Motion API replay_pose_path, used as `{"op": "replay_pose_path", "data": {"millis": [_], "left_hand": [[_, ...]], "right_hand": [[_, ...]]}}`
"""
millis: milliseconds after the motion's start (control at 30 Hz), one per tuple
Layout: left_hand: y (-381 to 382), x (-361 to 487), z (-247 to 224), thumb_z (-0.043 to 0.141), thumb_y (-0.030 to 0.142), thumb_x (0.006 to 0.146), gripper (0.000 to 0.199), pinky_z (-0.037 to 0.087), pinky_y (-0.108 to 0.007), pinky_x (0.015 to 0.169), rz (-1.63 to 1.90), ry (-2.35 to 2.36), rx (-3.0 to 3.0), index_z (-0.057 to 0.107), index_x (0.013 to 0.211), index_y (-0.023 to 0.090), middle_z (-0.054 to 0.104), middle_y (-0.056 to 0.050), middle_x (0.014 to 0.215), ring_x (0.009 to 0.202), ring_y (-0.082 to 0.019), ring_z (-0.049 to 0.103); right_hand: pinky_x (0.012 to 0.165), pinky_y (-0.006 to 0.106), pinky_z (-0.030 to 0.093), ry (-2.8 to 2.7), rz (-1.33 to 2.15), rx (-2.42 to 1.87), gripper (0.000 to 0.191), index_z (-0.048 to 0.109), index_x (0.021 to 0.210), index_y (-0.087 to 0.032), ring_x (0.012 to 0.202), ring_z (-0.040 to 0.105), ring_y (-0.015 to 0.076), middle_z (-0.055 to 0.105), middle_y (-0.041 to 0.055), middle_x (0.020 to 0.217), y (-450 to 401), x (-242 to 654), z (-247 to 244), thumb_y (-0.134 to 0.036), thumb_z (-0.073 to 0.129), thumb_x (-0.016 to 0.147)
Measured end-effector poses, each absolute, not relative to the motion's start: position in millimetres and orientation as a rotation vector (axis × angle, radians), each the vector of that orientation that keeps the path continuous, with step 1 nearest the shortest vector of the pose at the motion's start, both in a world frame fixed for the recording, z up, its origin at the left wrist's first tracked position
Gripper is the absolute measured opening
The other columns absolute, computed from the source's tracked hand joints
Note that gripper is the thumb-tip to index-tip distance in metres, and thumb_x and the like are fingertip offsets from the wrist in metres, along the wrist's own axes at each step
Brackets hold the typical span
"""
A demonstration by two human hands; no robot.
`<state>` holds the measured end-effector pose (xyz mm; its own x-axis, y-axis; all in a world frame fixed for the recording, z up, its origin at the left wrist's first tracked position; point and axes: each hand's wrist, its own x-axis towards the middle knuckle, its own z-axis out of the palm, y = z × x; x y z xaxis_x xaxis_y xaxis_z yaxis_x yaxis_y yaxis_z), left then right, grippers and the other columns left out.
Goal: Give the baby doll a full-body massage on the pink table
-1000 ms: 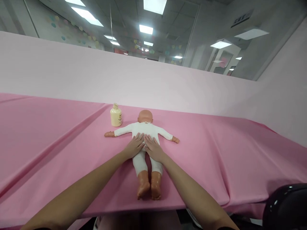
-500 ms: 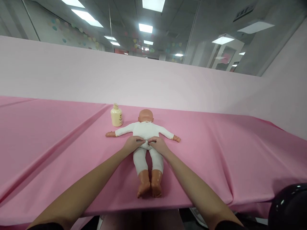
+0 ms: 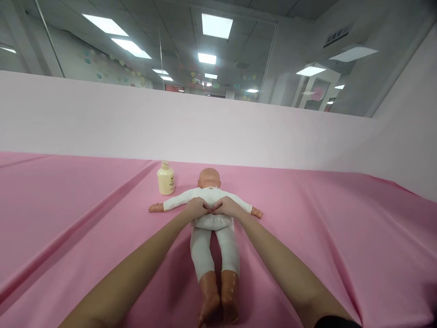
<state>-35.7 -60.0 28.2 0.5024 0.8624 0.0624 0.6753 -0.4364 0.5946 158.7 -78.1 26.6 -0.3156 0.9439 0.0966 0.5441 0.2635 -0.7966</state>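
A baby doll point(image 3: 214, 222) with a white cloth body lies face down, its head away from me, arms spread and brown feet towards me. On the middle of its back, my left hand point(image 3: 198, 208) has its fingers closed in a pinch on the white cloth. Beside it, my right hand point(image 3: 226, 207) pinches the cloth the same way, and the fingertips of both hands nearly meet. The exact fold between the fingers is partly hidden.
A cream pump bottle point(image 3: 166, 181) stands beyond the doll's left-side arm. Pink cloth point(image 3: 102, 237) with long creases covers the table. Behind it rises a pale wall point(image 3: 218, 132) with glass panels above.
Both hands have moved from the doll's lower back up to its middle back, still pinching, and come closer together. The view has shifted, so the doll's feet appear lower.
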Motion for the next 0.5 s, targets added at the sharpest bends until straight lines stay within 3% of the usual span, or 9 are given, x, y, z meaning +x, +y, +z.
{"op": "replay_pose_path", "data": {"millis": [100,233,500], "left_hand": [[-49.8,-44.1,43.0,0.062,0.038,0.071,0.023,0.041,-0.026,0.061,0.446,1.17,2.196,0.076,0.072,0.02,0.069,-0.002,0.068,0.067,-0.015,0.057],[-34.0,-49.7,60.9,0.057,0.039,0.074,0.027,0.043,-0.024,0.069,0.57,1.142,2.208,0.076,0.083,0.022,0.072,0.0,0.084,0.081,-0.017,0.061],[-9.6,-31.6,55.8,0.062,0.028,0.065,0.013,0.038,-0.027,0.061,0.366,1.224,2.385,0.072,0.06,0.022,0.066,-0.002,0.065,0.066,-0.018,0.057]], "right_hand": [[0.076,0.027,0.049,-2.003,1.054,-1.327,0.022,0.077,0.085,-0.012,0.08,0.065,0.0209,0.072,0.0039,0.081,-67.1,164.1,34.8,-0.027,0.072,0.069],[0.078,0.027,0.051,-1.85,0.961,-1.265,0.024,0.076,0.093,-0.017,0.086,0.066,0.0199,0.072,0.0039,0.092,-54.4,165.2,32.7,-0.028,0.07,0.072],[0.076,0.027,0.05,-2.011,0.773,-1.393,0.011,0.078,0.078,-0.021,0.08,0.066,0.0203,0.072,0.0001,0.077,-32.9,156.0,29.0,-0.021,0.072,0.069]]}}
